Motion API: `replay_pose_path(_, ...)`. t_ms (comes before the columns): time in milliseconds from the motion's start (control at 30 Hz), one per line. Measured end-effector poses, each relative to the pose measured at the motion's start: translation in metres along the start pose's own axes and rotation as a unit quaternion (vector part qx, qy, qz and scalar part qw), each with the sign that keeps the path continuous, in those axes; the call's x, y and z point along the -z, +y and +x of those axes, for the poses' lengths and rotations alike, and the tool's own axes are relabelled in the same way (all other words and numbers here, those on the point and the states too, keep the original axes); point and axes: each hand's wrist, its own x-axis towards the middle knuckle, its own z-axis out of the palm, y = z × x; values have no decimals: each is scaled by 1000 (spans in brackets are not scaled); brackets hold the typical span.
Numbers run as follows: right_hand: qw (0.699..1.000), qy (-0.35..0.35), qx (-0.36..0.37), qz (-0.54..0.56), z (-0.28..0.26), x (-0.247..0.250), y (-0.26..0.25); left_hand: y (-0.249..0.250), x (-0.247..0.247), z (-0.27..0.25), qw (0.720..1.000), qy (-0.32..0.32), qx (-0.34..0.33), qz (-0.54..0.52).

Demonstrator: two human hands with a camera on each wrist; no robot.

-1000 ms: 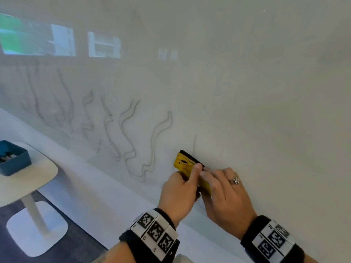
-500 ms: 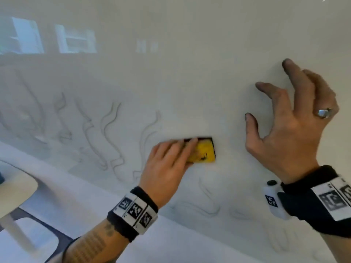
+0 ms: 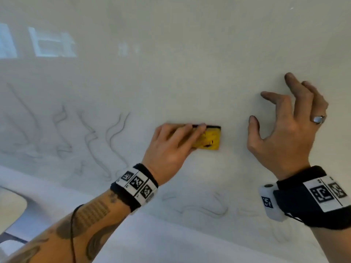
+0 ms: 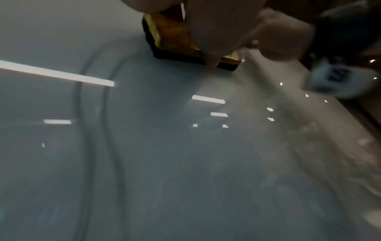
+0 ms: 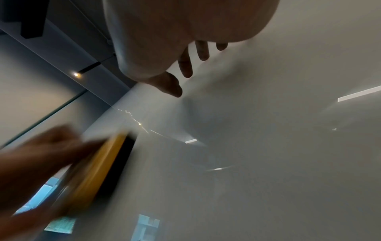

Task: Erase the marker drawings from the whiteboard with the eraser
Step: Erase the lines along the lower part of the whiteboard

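A yellow eraser (image 3: 210, 139) with a black felt base lies flat against the whiteboard (image 3: 190, 73). My left hand (image 3: 171, 149) covers its left half, fingers laid over the top and thumb along its edge, holding it against the board. The left wrist view shows the eraser (image 4: 171, 40) pinched close up. My right hand (image 3: 284, 133) is open to the right of the eraser, fingers spread, tips at the board. Faint grey squiggles (image 3: 115, 133) remain left of the eraser, and more (image 3: 209, 209) below it. The right wrist view shows the eraser (image 5: 98, 171) blurred.
A white round table (image 3: 9, 205) edges in at the lower left. A pale ledge (image 3: 152, 240) runs under the board. Window reflections (image 3: 51, 44) show on the upper left of the glossy board. A curved marker line (image 4: 115, 163) crosses the board in the left wrist view.
My right hand let go of the eraser and lifted up to the right, opening. My left hand slid the eraser rightwards, and the squiggle just left of it is gone.
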Motion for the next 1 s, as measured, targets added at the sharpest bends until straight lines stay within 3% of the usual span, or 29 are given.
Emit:
replay_pose_path(100,1000,0,-8,-2,1,3,-3,6,-3,-99,985,-127,-116,-9)
replay_pose_path(167,1000,-8,-3,-4,2,7,-4,-15,4,-124,976,-153,-154,-18)
replay_pose_path(267,1000,-7,0,-9,11,10,-6,-55,21,-81,988,-101,-119,-12)
replay_pose_path(367,1000,2,-20,-11,24,6,-19,-100,44,7,999,6,-14,29)
replay_pose_path(433,999,7,-35,-15,30,-2,-34,-106,48,40,998,43,47,18)
replay_pose_path(467,999,6,-40,-13,31,-7,-42,-99,46,36,998,46,46,16)
replay_pose_path(533,999,4,-47,-10,32,-17,-59,-75,29,-18,1000,-7,-6,7)
replay_pose_path(633,998,3,-61,-16,28,-31,-78,-58,20,-131,982,-147,-116,-18)
replay_pose_path(700,998,2,-60,-17,25,-38,-82,-68,21,-153,977,-163,-132,-26)
replay_pose_path(767,999,17,-45,-24,20,-44,-79,-82,28,-125,984,-132,-116,-25)
replay_pose_path(900,997,64,-44,9,17,-53,-71,-117,52,6,1000,14,16,-2)
replay_pose_path(1000,996,70,-41,43,17,-54,-70,-124,55,71,993,66,96,-26)
